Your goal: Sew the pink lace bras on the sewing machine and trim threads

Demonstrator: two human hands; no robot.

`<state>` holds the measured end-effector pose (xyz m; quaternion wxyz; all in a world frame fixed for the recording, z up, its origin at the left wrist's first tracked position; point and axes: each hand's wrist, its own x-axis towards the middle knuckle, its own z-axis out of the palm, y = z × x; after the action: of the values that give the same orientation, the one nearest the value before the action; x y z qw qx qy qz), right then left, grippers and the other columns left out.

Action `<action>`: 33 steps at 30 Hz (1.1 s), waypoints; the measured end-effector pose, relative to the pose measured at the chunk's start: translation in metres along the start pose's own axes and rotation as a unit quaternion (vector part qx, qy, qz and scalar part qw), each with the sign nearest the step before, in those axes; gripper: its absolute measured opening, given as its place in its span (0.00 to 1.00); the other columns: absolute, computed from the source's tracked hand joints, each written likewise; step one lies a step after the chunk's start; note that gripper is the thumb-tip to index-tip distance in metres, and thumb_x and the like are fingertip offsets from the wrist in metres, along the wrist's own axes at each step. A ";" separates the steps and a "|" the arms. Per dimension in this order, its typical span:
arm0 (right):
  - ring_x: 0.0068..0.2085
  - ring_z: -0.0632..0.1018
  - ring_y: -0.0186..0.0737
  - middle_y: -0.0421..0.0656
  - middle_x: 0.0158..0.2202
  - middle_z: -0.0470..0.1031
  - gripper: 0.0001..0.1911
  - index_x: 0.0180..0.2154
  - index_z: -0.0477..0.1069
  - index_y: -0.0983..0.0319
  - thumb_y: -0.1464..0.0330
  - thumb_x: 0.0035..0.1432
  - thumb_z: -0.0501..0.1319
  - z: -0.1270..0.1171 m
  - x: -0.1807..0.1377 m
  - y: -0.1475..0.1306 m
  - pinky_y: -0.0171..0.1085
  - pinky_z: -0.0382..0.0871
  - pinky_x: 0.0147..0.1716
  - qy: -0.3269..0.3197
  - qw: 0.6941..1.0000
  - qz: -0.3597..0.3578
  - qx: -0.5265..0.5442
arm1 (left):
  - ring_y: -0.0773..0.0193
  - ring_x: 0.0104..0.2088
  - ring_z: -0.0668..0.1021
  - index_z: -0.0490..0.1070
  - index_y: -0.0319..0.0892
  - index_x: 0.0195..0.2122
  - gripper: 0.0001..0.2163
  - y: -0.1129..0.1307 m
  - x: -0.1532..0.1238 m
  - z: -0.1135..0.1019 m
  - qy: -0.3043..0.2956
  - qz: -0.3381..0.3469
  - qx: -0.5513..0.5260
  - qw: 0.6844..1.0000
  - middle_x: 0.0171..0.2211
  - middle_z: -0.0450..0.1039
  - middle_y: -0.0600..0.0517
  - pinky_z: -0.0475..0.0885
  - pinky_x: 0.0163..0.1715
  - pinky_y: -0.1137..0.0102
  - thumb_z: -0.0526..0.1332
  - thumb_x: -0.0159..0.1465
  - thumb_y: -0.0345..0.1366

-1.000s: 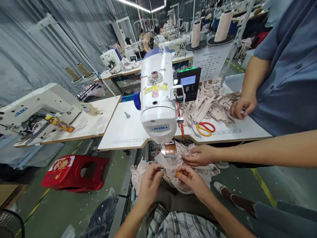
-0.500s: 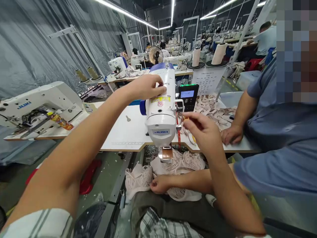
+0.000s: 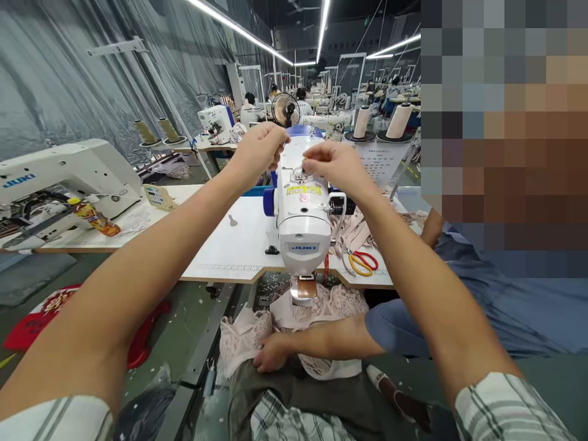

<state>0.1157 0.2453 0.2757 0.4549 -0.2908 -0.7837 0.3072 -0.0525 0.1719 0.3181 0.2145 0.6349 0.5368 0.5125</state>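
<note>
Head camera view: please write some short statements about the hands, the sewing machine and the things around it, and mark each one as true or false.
1. The left hand and the right hand are both at the top of the white sewing machine. True.
2. The scissors lie on the table to the left of the machine. False: they lie to its right.
3. A co-worker's hand rests on the pale fabric below the machine. True.
4. The fingers of the right hand hold the scissors. False: the scissors lie on the table, apart from both hands.
</note>
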 end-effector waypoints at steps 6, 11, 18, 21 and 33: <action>0.37 0.79 0.37 0.44 0.37 0.81 0.12 0.41 0.80 0.64 0.68 0.53 0.68 -0.002 0.004 0.001 0.41 0.74 0.41 -0.072 0.997 0.014 0.021 | 0.73 0.17 0.55 0.60 0.44 0.22 0.11 -0.002 -0.010 -0.008 -0.018 -0.036 -0.039 0.998 0.18 0.53 0.59 0.54 0.19 0.71 0.55 0.60 0.27; 0.36 0.78 0.37 0.44 0.37 0.81 0.16 0.43 0.81 0.64 0.67 0.51 0.70 -0.004 0.003 -0.007 0.41 0.74 0.39 -0.089 0.995 0.035 -0.030 | 0.73 0.17 0.56 0.61 0.43 0.21 0.13 -0.006 -0.010 -0.006 -0.035 -0.048 -0.061 0.996 0.17 0.54 0.58 0.52 0.19 0.71 0.55 0.62 0.25; 0.39 0.77 0.41 0.45 0.37 0.80 0.16 0.35 0.81 0.62 0.57 0.59 0.64 -0.005 0.005 -0.007 0.41 0.72 0.43 -0.091 0.988 -0.003 -0.126 | 0.74 0.18 0.55 0.63 0.42 0.23 0.14 -0.003 -0.015 -0.010 -0.076 -0.044 -0.117 0.989 0.18 0.55 0.59 0.51 0.22 0.71 0.55 0.66 0.25; 0.42 0.78 0.43 0.47 0.48 0.77 0.14 0.42 0.80 0.61 0.61 0.57 0.66 -0.003 0.011 -0.006 0.44 0.71 0.47 -0.040 0.981 -0.068 -0.178 | 0.74 0.18 0.54 0.63 0.42 0.21 0.14 -0.003 -0.016 -0.008 -0.071 -0.051 -0.135 0.987 0.17 0.55 0.59 0.50 0.21 0.71 0.55 0.65 0.25; 0.37 0.78 0.44 0.46 0.37 0.82 0.13 0.38 0.80 0.58 0.65 0.65 0.57 -0.022 -0.002 -0.009 0.39 0.64 0.34 -0.074 0.873 -0.237 -0.420 | 0.75 0.15 0.55 0.64 0.41 0.19 0.15 0.004 -0.033 -0.010 -0.130 -0.073 -0.163 0.975 0.15 0.56 0.59 0.49 0.22 0.70 0.55 0.63 0.26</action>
<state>0.1342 0.2432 0.2901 0.2901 -0.2366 -0.9155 -0.1471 -0.0561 0.1381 0.3114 0.4197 0.6116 0.4590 0.4889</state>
